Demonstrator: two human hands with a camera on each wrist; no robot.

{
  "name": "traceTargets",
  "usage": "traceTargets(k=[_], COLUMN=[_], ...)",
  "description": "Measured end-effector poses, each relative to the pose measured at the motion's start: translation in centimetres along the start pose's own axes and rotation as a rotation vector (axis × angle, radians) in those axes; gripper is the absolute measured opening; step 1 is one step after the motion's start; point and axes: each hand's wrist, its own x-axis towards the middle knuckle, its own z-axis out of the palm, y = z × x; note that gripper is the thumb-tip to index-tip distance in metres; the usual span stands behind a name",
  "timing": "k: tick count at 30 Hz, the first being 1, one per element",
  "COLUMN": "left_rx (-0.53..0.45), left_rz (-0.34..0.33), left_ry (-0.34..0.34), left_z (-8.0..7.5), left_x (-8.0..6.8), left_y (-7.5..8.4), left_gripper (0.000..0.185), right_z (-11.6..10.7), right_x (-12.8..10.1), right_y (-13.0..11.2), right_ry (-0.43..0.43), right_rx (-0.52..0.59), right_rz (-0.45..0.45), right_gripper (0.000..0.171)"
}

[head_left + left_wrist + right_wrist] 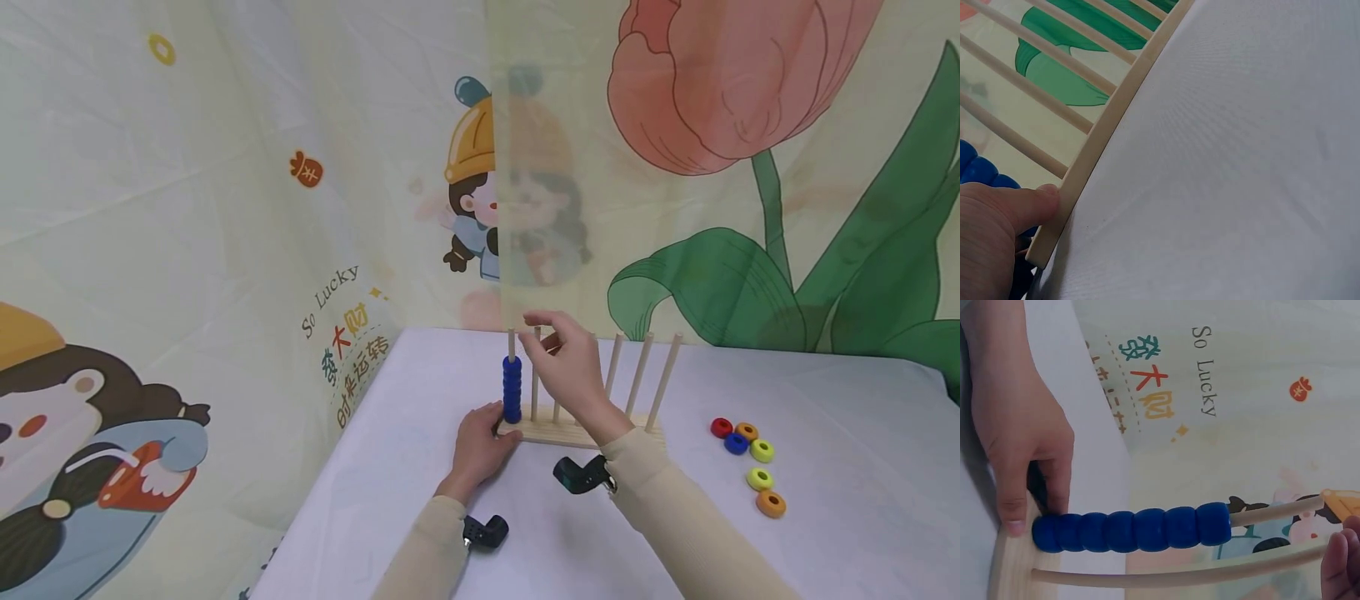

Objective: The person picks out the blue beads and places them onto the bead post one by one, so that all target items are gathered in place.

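Observation:
A wooden peg rack (555, 432) stands on the table, with a stack of blue beads (512, 390) on its leftmost peg. The peg's top pokes out above the stack. My left hand (480, 442) holds the left end of the rack's base; in the left wrist view its thumb (1041, 203) lies on the base's edge, close to the blue beads. Up near the peg tops is my right hand (566, 362), its thumb and index finger apart and no bead visible between them. Only its fingertips (1340, 565) show in the right wrist view, beside the bare second peg (1179, 575).
Loose beads lie on the table to the right: a red one (722, 427), a blue one (737, 443), plus orange (771, 503) and yellow-green ones (760, 478). The other pegs (663, 382) carry no beads that I can see. Printed curtains (360, 167) hang behind and left.

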Motion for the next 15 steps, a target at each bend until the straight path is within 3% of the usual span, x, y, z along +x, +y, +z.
traceTargets(k=[8,15], left_rx=[0.016,-0.005], left_rz=[0.031,0.036], left_ry=[0.019,0.020], left_z=[0.0,-0.2], left_x=[0.0,-0.1], left_y=[0.0,0.1], left_gripper=[0.054,0.054], right_z=[-1.4,-2.8], right_x=[-4.1,-7.6], right_y=[2.6,5.7], right_ry=[0.010,0.019], right_rx=[0.033,-0.020], right_rz=[0.026,0.164], right_gripper=[0.013,0.010])
